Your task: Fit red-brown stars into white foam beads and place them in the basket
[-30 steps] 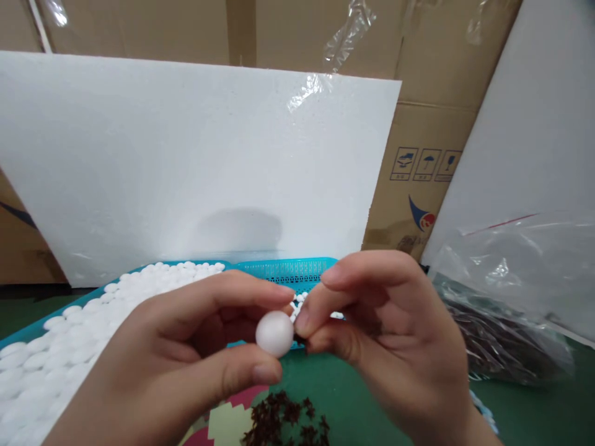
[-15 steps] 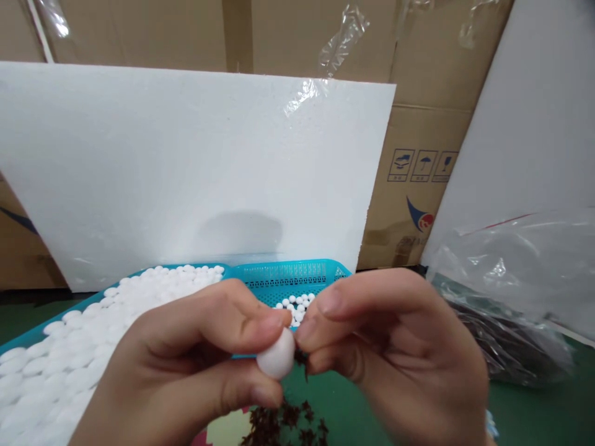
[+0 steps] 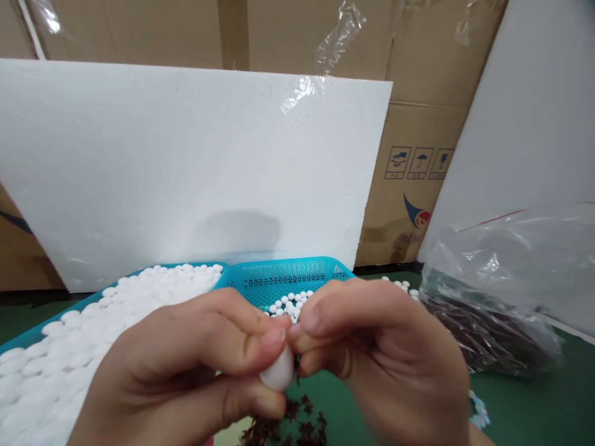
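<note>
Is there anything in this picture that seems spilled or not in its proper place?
Perhaps yes. A few small white pieces lie on the green surface near the clear plastic bag, outside the blue perforated basket that holds similar-looking ones. Dark brown bits are scattered loose nearer the camera, though that may be intended.

Ball (image 3: 277,373): plain white
Loose pieces (image 3: 310,430): dark reddish brown
Left tray (image 3: 25,339): turquoise blue at the rim
Tray pieces (image 3: 83,353): uniform white
Basket (image 3: 283,271): turquoise blue, perforated lattice pattern along the wall
Small balls (image 3: 290,305): white
Worktop (image 3: 525,406): green
Panel (image 3: 195,155): plain white
Cardboard (image 3: 297,37): brown, printed with dark blue boxed symbols (image 3: 421,162) and a blue-and-red logo (image 3: 415,212)
Plastic bag (image 3: 493,266): colourless, clear, one red line near the top
Bag contents (image 3: 488,341): dark brown
Film strip (image 3: 341,37): clear, with white glare
</note>
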